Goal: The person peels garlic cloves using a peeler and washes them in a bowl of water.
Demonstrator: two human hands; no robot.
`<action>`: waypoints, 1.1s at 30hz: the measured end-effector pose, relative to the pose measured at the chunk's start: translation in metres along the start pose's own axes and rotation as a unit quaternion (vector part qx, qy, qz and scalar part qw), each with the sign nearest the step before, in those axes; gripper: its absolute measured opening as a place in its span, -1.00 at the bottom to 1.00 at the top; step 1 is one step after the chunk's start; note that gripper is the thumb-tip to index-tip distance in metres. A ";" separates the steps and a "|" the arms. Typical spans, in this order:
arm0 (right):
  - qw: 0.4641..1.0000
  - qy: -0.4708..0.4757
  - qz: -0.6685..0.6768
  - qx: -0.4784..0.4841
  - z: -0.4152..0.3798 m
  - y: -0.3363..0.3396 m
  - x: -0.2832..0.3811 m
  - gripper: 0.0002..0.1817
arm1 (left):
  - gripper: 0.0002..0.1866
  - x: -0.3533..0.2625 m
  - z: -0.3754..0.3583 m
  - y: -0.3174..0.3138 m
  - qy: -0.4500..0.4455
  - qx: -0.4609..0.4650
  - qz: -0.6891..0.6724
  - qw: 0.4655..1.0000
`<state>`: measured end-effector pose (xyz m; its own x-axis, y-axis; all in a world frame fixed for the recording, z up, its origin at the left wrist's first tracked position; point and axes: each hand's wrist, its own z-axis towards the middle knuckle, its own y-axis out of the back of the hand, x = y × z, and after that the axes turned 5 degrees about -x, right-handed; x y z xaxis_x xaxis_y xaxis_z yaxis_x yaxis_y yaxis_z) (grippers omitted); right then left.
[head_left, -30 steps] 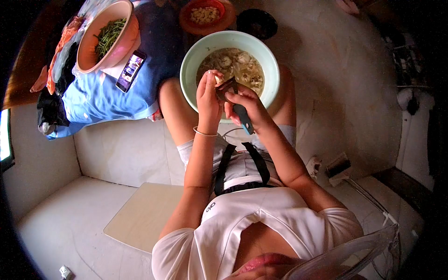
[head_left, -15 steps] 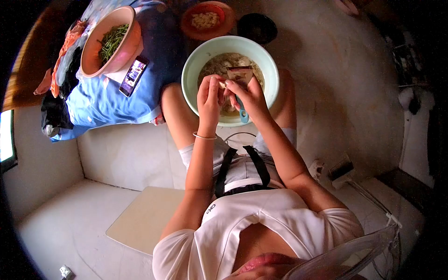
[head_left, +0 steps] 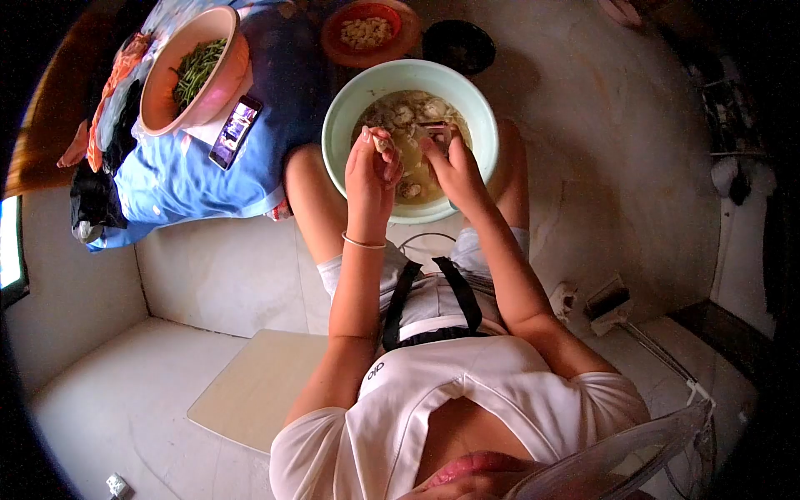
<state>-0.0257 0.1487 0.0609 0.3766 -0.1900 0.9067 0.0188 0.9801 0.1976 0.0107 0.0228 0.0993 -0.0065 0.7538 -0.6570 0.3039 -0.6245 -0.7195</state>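
Over a mint-green basin (head_left: pixel 485 158) held between my knees, both hands are at work. My left hand (head_left: pixel 369 179) is closed, pinching a small pale piece like a garlic clove (head_left: pixel 383 144) at its fingertips. Gripped in my right hand (head_left: pixel 458 175) is a small knife (head_left: pixel 435 130) with a broad blade pointing away from me. Its teal handle is nearly all hidden by the palm. Cloudy water with pale, garlic-like bulbs (head_left: pixel 434 108) and loose bits of skin lies in the basin.
Behind the basin stand a red bowl (head_left: pixel 394 18) of pale cloves and a black bowl (head_left: pixel 458 47). To the left, a pink basin (head_left: pixel 158 100) of green beans and a phone (head_left: pixel 236 133) rest on blue cloth (head_left: pixel 183 187). A beige board (head_left: pixel 258 387) lies on the floor.
My hands have moved apart, and the left has turned with its fingers curled upward. My right hand has rotated the knife, so its teal handle is now mostly covered.
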 end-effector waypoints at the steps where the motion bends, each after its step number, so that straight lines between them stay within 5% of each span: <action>1: 0.987 -0.147 0.056 0.043 -0.003 0.009 0.003 -0.68 | -0.74 0.000 0.001 0.002 -0.004 0.005 0.009 1.000; 2: 0.947 -0.290 0.111 0.085 0.002 0.016 0.020 -0.68 | -0.74 0.000 0.002 0.004 -0.003 0.002 0.009 1.000; 3: 0.925 -0.288 0.228 0.096 0.006 0.020 0.030 -0.73 | -0.74 0.000 0.002 0.005 -0.008 -0.010 0.028 1.000; 4: 0.924 -0.290 0.228 0.095 0.011 0.023 0.041 -0.73 | -0.73 0.000 0.002 0.006 -0.013 -0.022 0.047 0.999; 6: 0.857 -0.340 0.302 0.244 0.017 0.029 0.061 -0.77 | -0.74 -0.004 0.000 0.003 -0.030 -0.030 0.091 0.995; 10: 0.838 -0.318 0.315 0.312 0.019 0.015 0.063 -0.71 | -0.76 -0.003 -0.006 -0.002 -0.053 -0.037 0.127 0.990; 33: 0.835 -0.289 0.364 0.294 0.008 0.016 0.067 -0.71 | -0.79 -0.006 -0.016 -0.003 -0.082 -0.020 0.152 0.985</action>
<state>-0.0071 0.1516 0.1277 -0.4244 0.2811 0.8607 -0.5426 0.6820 -0.4903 0.0248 0.0232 0.1086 -0.0611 0.4880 -0.8707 0.3531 -0.8054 -0.4761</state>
